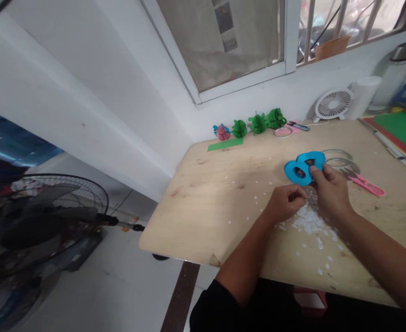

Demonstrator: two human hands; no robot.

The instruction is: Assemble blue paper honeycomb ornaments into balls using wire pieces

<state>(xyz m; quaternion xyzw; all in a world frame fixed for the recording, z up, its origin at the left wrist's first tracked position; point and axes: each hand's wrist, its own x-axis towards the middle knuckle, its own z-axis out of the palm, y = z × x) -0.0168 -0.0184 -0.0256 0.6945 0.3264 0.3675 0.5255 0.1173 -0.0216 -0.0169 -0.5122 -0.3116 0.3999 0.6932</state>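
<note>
In my right hand [331, 186] is a bright blue two-lobed cut-out [295, 171], pinched between thumb and fingers. Each lobe has an opening with something dark showing in it. My left hand [286, 203] is just below and to the left, apart from the cut-out, its fingers curled together. Whatever those fingers may pinch is too small to make out. Beneath both hands lies a scattered pile of small white scraps [310, 219]. Pink-handled scissors [367, 184] lie to the right of my right hand, beside clear rings [341, 163].
Along the wall on the wooden table [196, 198] stand several folded-paper ornaments [258, 123], a green strip [225, 145] and a small white fan [333, 105]. Coloured sheets [400, 131] are stacked at right. A large floor fan [50, 216] stands left of the table.
</note>
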